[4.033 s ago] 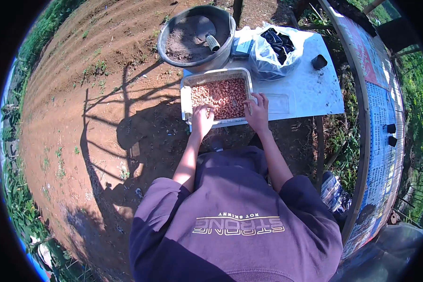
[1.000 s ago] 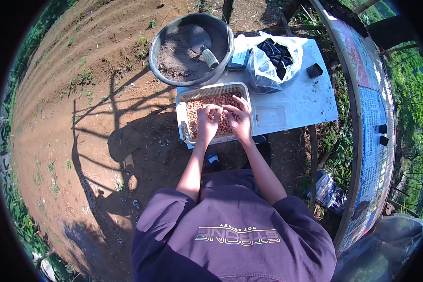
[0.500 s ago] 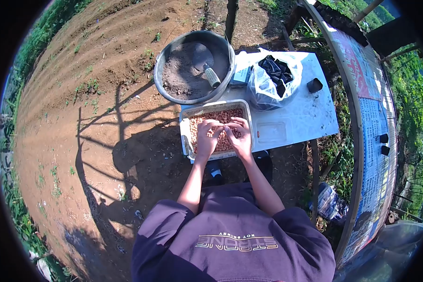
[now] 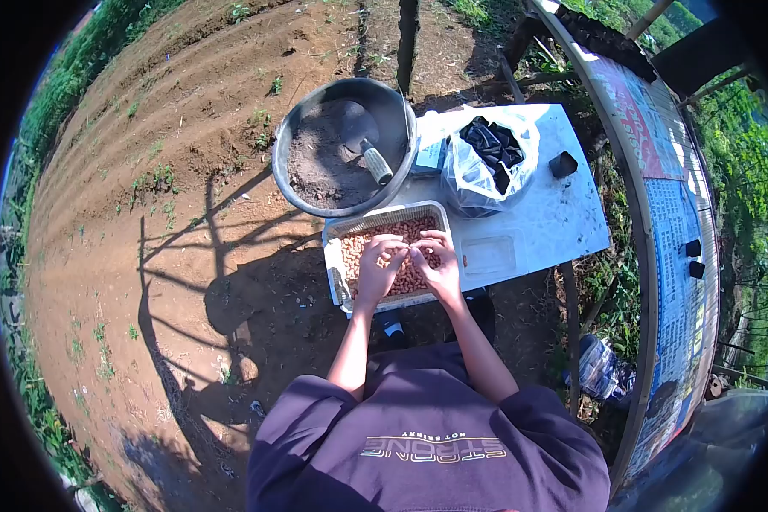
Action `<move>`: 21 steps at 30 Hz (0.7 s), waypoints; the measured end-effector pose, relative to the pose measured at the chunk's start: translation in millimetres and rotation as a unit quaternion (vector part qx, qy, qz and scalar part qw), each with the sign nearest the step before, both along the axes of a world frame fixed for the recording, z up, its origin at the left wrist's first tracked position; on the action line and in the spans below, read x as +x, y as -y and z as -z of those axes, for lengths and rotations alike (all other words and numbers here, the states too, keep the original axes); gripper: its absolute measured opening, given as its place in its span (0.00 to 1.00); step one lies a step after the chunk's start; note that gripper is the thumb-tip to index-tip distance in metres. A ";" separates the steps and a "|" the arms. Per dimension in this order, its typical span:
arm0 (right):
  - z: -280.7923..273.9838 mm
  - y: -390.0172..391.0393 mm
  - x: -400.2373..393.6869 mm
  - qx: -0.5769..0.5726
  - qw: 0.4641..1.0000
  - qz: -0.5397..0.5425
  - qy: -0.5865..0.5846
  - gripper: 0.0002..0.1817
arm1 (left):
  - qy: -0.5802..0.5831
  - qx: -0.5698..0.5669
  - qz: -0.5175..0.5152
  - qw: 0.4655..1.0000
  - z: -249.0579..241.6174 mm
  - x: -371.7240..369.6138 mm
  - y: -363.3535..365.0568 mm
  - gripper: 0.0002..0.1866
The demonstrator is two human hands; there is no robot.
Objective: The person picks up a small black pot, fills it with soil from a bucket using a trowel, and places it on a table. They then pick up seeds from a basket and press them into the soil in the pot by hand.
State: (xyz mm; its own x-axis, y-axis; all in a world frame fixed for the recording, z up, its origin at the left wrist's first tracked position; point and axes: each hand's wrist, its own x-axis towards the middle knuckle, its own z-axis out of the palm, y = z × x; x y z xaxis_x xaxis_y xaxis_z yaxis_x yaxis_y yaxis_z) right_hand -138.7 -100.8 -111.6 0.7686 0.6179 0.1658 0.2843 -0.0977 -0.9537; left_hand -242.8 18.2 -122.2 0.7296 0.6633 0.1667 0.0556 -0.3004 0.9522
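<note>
My left hand (image 4: 379,271) and my right hand (image 4: 439,271) are over a pale plastic basket (image 4: 331,271) of peanuts (image 4: 355,249). Both have curled, pinching fingers, and their fingertips meet above the pile. A small tan peanut shows at the left fingers; the fingers mostly hide what is pinched between the two hands. The peanuts are pinkish brown and cover the basket's floor, brighter in the sunlit left part. Close to my right hand, a shallow clear tray (image 4: 490,254) lies on the table, with a tiny reddish bit beside its left edge.
A round black tub (image 4: 282,175) of soil with a trowel (image 4: 374,158) stands behind the basket. On the white table (image 4: 563,218) are a plastic bag (image 4: 461,175) of black pots and a small black pot (image 4: 562,165). A poster-covered panel (image 4: 676,222) borders the right.
The whole view has shifted, so the table and basket sit lower in the picture. Both hands stay together over the basket, fingertips slightly rearranged.
</note>
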 end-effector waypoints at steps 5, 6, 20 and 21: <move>-4.8 3.4 13.9 0.000 1.000 -0.008 0.021 0.10 | -0.009 -0.022 -0.009 1.000 1.6 13.5 5.2 0.08; -7.3 4.9 15.5 -0.002 1.000 -0.008 0.022 0.10 | 0.009 -0.049 -0.014 0.999 0.5 18.2 6.8 0.07; -18.3 78.2 163.0 0.086 0.996 -0.005 -0.032 0.07 | 0.013 0.024 -0.020 0.999 -28.8 172.5 82.9 0.07; -22.7 87.7 179.3 0.083 0.996 -0.015 -0.042 0.06 | 0.000 0.028 -0.021 0.999 -31.9 185.5 92.4 0.07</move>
